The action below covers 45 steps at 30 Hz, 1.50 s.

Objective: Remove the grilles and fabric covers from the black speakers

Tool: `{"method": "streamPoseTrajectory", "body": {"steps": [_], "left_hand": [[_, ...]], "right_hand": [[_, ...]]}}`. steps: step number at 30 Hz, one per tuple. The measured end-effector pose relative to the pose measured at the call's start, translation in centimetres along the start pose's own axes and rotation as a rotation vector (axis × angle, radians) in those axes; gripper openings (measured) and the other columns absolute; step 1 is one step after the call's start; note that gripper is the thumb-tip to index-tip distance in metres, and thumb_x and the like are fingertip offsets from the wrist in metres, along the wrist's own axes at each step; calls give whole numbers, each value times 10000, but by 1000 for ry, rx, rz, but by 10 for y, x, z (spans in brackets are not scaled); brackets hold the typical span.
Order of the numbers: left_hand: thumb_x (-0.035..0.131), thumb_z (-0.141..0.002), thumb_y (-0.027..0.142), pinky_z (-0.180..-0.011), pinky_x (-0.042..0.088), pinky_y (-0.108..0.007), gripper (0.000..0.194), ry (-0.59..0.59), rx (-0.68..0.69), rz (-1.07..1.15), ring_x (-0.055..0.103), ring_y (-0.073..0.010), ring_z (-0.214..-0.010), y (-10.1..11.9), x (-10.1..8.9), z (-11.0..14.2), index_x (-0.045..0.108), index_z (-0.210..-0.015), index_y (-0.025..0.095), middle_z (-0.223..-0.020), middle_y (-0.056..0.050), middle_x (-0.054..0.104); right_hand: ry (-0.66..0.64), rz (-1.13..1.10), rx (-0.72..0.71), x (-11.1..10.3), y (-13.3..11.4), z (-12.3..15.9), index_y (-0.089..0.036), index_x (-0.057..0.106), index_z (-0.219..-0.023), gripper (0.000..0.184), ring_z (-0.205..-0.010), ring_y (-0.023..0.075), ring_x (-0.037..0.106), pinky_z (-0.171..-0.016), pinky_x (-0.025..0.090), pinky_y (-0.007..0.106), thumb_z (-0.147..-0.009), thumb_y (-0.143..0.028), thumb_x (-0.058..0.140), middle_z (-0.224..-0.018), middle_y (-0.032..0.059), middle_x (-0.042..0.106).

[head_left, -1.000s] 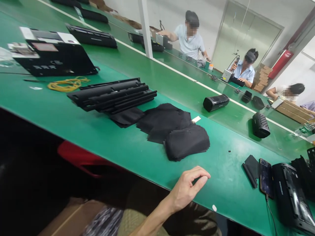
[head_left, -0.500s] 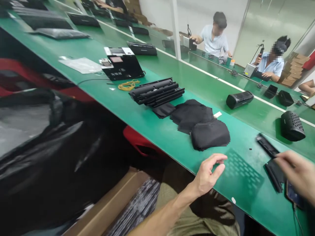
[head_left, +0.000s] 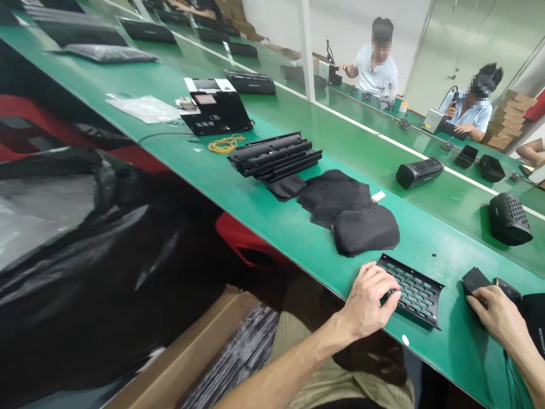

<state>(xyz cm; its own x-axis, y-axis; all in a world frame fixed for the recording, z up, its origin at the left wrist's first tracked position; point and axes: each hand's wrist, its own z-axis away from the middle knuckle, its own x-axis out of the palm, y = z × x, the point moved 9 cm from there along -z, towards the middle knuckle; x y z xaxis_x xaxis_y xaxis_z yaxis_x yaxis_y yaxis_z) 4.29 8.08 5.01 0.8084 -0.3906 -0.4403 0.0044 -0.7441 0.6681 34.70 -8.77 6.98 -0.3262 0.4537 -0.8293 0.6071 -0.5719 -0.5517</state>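
Note:
My left hand (head_left: 370, 298) rests at the near edge of the green bench (head_left: 272, 224). Its fingers are curled over the left end of a black perforated grille (head_left: 415, 291) that lies flat there. My right hand (head_left: 498, 317) is lower right, fingers bent and closed on a small black part (head_left: 473, 279) beside a phone (head_left: 508, 291). A pile of black fabric pieces (head_left: 366, 230) lies just beyond the grille.
More black cloth (head_left: 332, 196), a stack of long black plastic strips (head_left: 276, 158), yellow bands (head_left: 225, 143) and a black box (head_left: 217, 108) line the bench to the left. Two black speakers (head_left: 419, 172) (head_left: 508, 218) sit on the far lane. Other people work opposite. A red stool (head_left: 247, 244) stands below.
The grille, a moving blur half a second ago, now lies still under my left hand. My right hand came in from the right and dropped onto the small black part.

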Motion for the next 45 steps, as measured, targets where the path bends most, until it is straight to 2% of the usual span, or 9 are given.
{"method": "streamPoseTrajectory", "body": {"steps": [4, 7, 12, 14, 19, 26, 34, 39, 45], "left_hand": [[633, -1011, 278, -987, 570, -423, 147, 77, -85, 166, 699, -238, -1056, -2, -18, -10, 748, -1046, 195, -1066, -88, 802], [654, -991, 299, -1079, 548, -452, 211, 69, -228, 296, 694, -255, -1150, -8, -23, -35, 737, -1151, 190, -1177, -119, 780], [956, -730, 373, -1171, 490, -483, 985, -228, -610, 793, 598, -309, -1406, -22, 32, -79, 488, -1573, 174, -1598, -232, 559], [1051, -574, 392, -1095, 522, -421, 1136, -386, -702, 975, 662, -263, -1282, -21, 61, -84, 520, -1556, 186, -1501, -197, 637], [1063, -399, 600, -678, 540, -292, 821, -562, -744, 1128, 638, -116, -703, -22, 86, -78, 753, -1017, 157, -846, 14, 709], [1013, -613, 397, -531, 525, -249, 551, -438, -716, 978, 615, -88, -570, -42, 49, -79, 718, -1007, 151, -809, 44, 681], [893, -723, 239, -577, 517, -230, 365, -376, -654, 796, 616, -99, -623, -50, 21, -81, 710, -1028, 158, -801, 35, 645], [856, -769, 259, -689, 543, -240, 342, -439, -586, 495, 627, -95, -703, -53, 10, -70, 731, -1077, 176, -998, -10, 697], [767, -898, 329, -973, 586, -449, 479, -553, -362, -101, 739, -309, -1049, -44, 9, -52, 669, -1353, 213, -1246, -113, 710]], "right_hand": [[-74, -319, 101, -4, -1, 0, -278, 722, -798, 432, -928, 340, 665, -871, 517, 485, -663, -672, 838, -1006, 79, 720], [-223, -659, 180, 3, -13, -6, -283, 669, -901, 498, -894, 327, 709, -813, 598, 472, -692, -676, 892, -980, 70, 735], [-321, -926, 263, 18, -35, -19, -287, 648, -933, 580, -797, 299, 713, -723, 653, 445, -557, -507, 1031, -901, 57, 713], [-337, -984, 277, 27, -47, -16, -294, 656, -947, 579, -782, 259, 704, -720, 653, 392, -556, -453, 1053, -890, 33, 700], [-313, -1055, 289, 36, -63, 4, -305, 682, -1013, 504, -790, 219, 694, -712, 629, 326, -665, -410, 1031, -953, 18, 717], [-217, -992, 337, 39, -41, 11, -301, 726, -1164, 648, -679, 193, 652, -566, 575, 281, -615, -438, 1041, -912, 13, 706], [-144, -807, 297, 43, -36, 13, -243, 706, -1109, 704, -704, 209, 648, -529, 541, 271, -574, -579, 1016, -919, 41, 687], [-198, -586, 215, 57, -39, 27, -216, 680, -1160, 752, -622, 208, 615, -515, 509, 332, -644, -709, 917, -910, 48, 680], [-140, -141, 115, 67, -32, 30, -261, 686, -1198, 768, -700, 266, 658, -643, 475, 423, -657, -801, 755, -963, 45, 698]]}}
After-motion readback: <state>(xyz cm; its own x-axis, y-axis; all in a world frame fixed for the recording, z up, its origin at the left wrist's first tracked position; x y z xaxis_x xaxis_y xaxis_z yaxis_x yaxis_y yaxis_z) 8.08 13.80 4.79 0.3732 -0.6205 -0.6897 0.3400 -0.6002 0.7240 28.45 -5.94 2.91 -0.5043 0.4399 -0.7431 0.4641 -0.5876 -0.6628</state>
